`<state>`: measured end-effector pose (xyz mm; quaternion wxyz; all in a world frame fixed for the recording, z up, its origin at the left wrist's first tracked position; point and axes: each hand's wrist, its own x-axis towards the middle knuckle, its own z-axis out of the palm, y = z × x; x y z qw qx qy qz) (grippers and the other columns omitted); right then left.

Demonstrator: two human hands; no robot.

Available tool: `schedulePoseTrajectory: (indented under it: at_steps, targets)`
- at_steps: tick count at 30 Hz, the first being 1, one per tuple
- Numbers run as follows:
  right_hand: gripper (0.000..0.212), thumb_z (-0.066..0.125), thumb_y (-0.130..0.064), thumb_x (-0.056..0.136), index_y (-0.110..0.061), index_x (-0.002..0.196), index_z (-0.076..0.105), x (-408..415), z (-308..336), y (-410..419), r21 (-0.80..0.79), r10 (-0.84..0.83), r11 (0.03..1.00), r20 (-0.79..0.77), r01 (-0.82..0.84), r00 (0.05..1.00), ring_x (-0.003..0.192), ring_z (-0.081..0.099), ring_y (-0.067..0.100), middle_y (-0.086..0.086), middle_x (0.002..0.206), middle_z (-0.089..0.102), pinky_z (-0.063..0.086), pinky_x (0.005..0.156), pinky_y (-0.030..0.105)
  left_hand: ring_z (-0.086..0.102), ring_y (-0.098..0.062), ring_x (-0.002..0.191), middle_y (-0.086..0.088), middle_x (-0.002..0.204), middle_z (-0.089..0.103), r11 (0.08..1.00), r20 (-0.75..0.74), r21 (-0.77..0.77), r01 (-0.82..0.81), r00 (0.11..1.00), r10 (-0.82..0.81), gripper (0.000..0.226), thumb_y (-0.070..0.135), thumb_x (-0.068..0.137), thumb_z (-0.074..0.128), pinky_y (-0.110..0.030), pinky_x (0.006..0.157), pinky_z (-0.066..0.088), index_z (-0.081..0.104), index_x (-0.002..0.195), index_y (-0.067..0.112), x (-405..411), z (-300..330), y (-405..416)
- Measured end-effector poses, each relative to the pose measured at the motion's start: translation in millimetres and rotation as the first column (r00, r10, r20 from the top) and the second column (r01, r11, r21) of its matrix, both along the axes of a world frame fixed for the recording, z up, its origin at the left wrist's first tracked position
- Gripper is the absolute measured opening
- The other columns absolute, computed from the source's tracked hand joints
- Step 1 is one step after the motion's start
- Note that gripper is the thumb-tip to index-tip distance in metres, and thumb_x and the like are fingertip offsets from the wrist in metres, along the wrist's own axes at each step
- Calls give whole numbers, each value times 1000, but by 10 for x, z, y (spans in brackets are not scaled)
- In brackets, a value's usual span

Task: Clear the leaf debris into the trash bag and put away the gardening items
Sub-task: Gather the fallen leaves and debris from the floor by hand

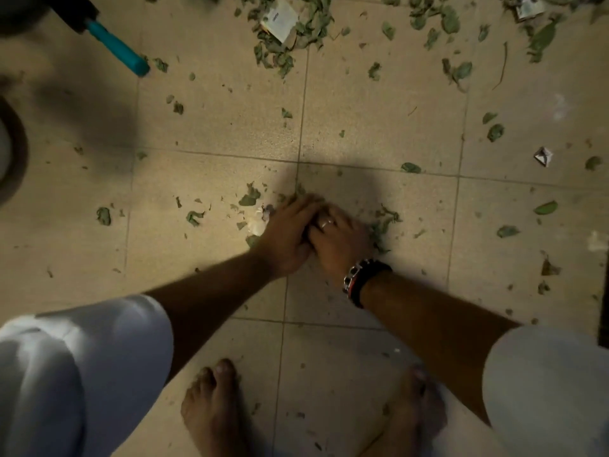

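Green leaf debris point(283, 51) lies scattered over the beige tiled floor, thickest at the top. Low on the floor at mid-frame my left hand point(285, 235) and my right hand point(341, 240) meet over a small clump of leaves point(382, 224). The left hand's fingers lie flat across the right hand's fingers. The right hand, with a ring and bracelets at the wrist, is cupped over the clump, and leaves stick out at its right side. A teal-handled garden tool point(115, 46) lies at the upper left. No trash bag can be made out.
Two paper seed packets point(280, 19) point(529, 8) lie among the leaves at the top, a small paper scrap point(543, 156) at the right. A dark round rim point(14, 153) shows at the left edge. My bare feet point(211, 407) stand at the bottom.
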<state>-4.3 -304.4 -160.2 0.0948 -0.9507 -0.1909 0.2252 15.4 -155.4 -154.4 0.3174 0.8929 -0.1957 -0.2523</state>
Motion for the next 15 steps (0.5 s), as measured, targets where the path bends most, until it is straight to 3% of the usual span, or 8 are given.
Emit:
schedulePoseTrajectory:
  at_steps: [3, 6, 8, 10, 12, 13, 15]
  targets:
    - [60, 52, -54, 82, -25, 134, 52, -135, 40, -256, 164, -60, 985, 2, 59, 998, 127, 45, 32, 4, 138, 52, 41, 101, 48, 48, -31, 129, -14, 138, 54, 990, 78, -28, -138, 987, 140, 50, 10, 84, 55, -44, 110, 40, 57, 134, 11, -104, 159, 300]
    - [64, 53, -59, 80, -31, 137, 47, 232, 57, -638, 174, -358, 922, 51, 345, 932, 136, 35, 30, 1, 147, 41, 31, 109, 50, 47, -39, 129, -18, 136, 53, 938, 288, 171, -301, 926, 244, 42, 17, 88, 56, -53, 109, 37, 56, 129, 11, 166, 67, 923]
    - [64, 48, -62, 81, -35, 139, 39, 609, 48, -878, -14, -523, 850, 111, 527, 845, 143, 20, 36, 3, 156, 25, 22, 110, 58, 26, -44, 143, -16, 156, 31, 734, 295, 449, -510, 860, 417, 56, 37, 93, 52, -65, 113, 23, 39, 143, 17, 481, -51, 1281]
    - [73, 39, -68, 83, -35, 147, 25, 902, 67, -1044, -138, -667, 737, 6, 661, 745, 147, 2, 39, 5, 163, 4, 11, 113, 61, 2, -45, 150, -13, 165, 5, 458, 170, 587, -668, 655, 736, 68, 46, 97, 48, -65, 117, 7, 20, 155, 22, 658, -40, 1424]
    - [82, 35, -69, 85, -31, 154, 10, 994, -28, -1039, -195, -767, 642, -145, 742, 625, 148, -10, 38, 8, 163, -10, 4, 117, 58, -6, -45, 150, -13, 166, -6, 316, 76, 622, -716, 457, 886, 73, 51, 99, 41, -59, 120, 2, 9, 158, 22, 612, 3, 1317]
    - [84, 33, -69, 86, -28, 154, 7, 955, -84, -942, -222, -757, 652, -152, 725, 635, 147, -11, 39, 11, 162, -12, 4, 118, 56, -8, -46, 149, -13, 166, -10, 313, 44, 629, -712, 434, 900, 77, 54, 99, 39, -59, 119, 2, 4, 159, 22, 513, -18, 1174]
    - [81, 31, -65, 87, -21, 153, 13, 702, -128, -580, -231, -623, 774, -108, 590, 775, 148, -2, 40, 15, 162, -4, 11, 118, 57, -12, -46, 149, -13, 165, -14, 464, 6, 574, -674, 571, 821, 82, 59, 96, 41, -64, 117, 5, 1, 158, 23, 186, -65, 806]
